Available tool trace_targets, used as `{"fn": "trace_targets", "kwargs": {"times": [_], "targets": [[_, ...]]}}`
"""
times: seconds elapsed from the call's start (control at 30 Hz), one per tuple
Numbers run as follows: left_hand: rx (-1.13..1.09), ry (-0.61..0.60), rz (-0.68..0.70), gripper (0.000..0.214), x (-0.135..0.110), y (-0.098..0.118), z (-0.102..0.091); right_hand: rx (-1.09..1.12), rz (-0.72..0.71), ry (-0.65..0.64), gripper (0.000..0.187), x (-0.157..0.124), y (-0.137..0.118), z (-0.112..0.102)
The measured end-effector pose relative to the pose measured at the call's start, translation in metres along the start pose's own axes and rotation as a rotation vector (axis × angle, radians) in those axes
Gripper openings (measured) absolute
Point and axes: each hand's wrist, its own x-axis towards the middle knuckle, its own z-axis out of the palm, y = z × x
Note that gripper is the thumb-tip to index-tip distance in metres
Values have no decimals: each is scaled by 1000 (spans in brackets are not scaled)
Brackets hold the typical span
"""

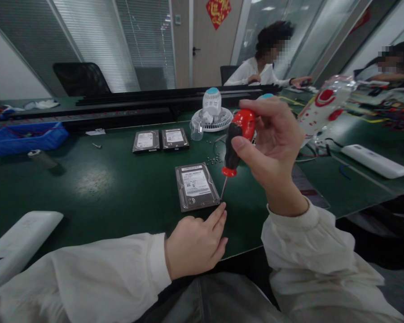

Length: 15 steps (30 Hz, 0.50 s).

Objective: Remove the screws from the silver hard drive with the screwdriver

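The hard drive (197, 186) lay label up on the green table (117, 233), at 12 o'clock from me, and the work was at its 4 o'clock corner. My right hand (272, 143) was closed around the red and black handle of the screwdriver (237, 139), with the thumb along its near side. The shaft leaned, its top towards 1 o'clock and its tip down at that corner. My left hand (197, 246) was part-open, thumb apart from 2 pointing fingers, nothing visible in it; its fingertips were right beside the tip, though I couldn't tell whether they pressed on the drive.

To do this well, I judged that the shaft wanted standing more upright, so the tip would sit fully and not slip. Steady downward pressure and a slow turn seemed best, with the left fingers bracing the drive's edge just clear of the blade. The loose screws (216, 157) at 1 o'clock from the drive looked easy to scatter, so I wanted my elbow kept low. 2 other drives (146, 140) lay side by side at 11 o'clock.
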Motion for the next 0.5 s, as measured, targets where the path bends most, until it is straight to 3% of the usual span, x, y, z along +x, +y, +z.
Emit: {"fn": "trace_targets", "kwargs": {"times": [0.23, 0.33, 0.5], "targets": [[-8, 0, 3, 56, 0, 0, -1, 152, -57, 40, 33, 0, 2, 9], [-12, 4, -1, 57, 0, 1, -1, 106, -94, 33, 32, 2, 0, 9], [-1, 1, 0, 57, 0, 2, -1, 85, 20, 52, 33, 1, 1, 7]]}}
